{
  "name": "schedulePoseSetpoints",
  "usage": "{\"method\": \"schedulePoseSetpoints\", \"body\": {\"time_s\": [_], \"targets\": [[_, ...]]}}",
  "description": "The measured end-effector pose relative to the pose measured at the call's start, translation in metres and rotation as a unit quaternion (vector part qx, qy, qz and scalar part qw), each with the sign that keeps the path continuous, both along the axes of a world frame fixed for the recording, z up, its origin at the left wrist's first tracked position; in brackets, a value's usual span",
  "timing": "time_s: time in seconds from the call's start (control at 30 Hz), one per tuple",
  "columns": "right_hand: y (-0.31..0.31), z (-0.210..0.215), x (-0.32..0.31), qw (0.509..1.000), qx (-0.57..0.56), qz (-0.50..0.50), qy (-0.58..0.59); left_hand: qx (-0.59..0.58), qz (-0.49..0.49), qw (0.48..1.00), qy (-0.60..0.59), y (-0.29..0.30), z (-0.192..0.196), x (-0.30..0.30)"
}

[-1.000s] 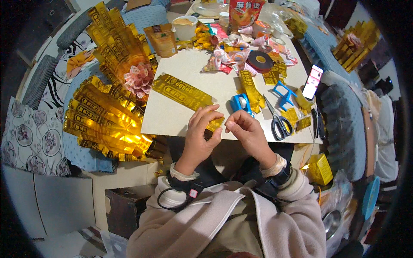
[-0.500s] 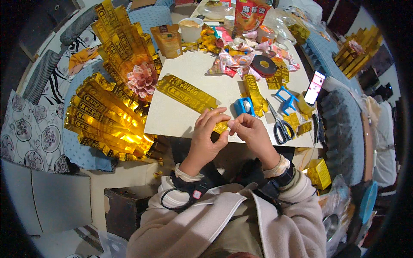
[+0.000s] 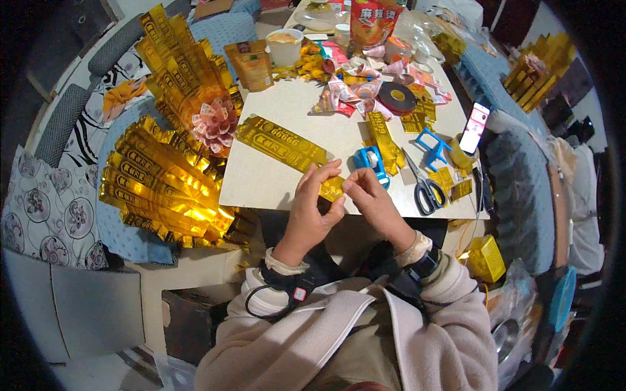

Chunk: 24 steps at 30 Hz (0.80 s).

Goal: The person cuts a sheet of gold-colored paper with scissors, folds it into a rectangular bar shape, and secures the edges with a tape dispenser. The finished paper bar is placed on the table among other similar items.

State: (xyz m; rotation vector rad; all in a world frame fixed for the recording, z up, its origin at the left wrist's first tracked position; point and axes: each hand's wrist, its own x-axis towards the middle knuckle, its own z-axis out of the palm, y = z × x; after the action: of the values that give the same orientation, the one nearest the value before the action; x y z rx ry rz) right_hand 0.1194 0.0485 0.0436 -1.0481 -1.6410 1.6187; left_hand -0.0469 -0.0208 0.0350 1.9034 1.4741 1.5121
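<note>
A long gold foil strip (image 3: pixel 280 143) with dark printing slants across the near left part of the table, and its near end rises at the table's front edge. There my left hand (image 3: pixel 312 207) pinches it between thumb and fingers. My right hand (image 3: pixel 375 199) grips the right edge of the same end with thumb and forefinger, close to the left fingertips. Just beyond my right hand stands a blue tape dispenser (image 3: pixel 372 163). Behind it lies another gold foil strip (image 3: pixel 386 140). To the right rest scissors (image 3: pixel 429 189) with dark grey handles.
Gold foil fans with a pink paper flower (image 3: pixel 215 124) stand left of the table (image 3: pixel 261 189). Farther back are a brown pouch (image 3: pixel 251 65), a white tub (image 3: pixel 285 49), a red packet (image 3: pixel 373 26) and a dark tape roll (image 3: pixel 398 98). A lit phone (image 3: pixel 475 129) leans at the right edge.
The near end of the gold strip has turned more face-up between my fingers, showing more of its surface. My right hand has shifted slightly; the left keeps its place.
</note>
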Motion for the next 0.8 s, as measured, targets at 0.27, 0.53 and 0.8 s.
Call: {"method": "schedulePoseSetpoints", "body": {"time_s": [0.27, 0.53, 0.8], "targets": [[0.011, -0.045, -0.003, 0.991, 0.028, 0.095, 0.085, -0.038, -0.091, 0.992, -0.079, 0.005, -0.004, -0.013], [0.013, -0.051, 0.003, 0.985, 0.089, 0.137, 0.057, -0.036, -0.148, 0.969, -0.194, 0.009, -0.002, -0.018], [0.001, -0.038, -0.006, 0.988, 0.127, 0.077, -0.029, -0.032, -0.053, 0.986, -0.157, 0.003, 0.000, -0.009]]}}
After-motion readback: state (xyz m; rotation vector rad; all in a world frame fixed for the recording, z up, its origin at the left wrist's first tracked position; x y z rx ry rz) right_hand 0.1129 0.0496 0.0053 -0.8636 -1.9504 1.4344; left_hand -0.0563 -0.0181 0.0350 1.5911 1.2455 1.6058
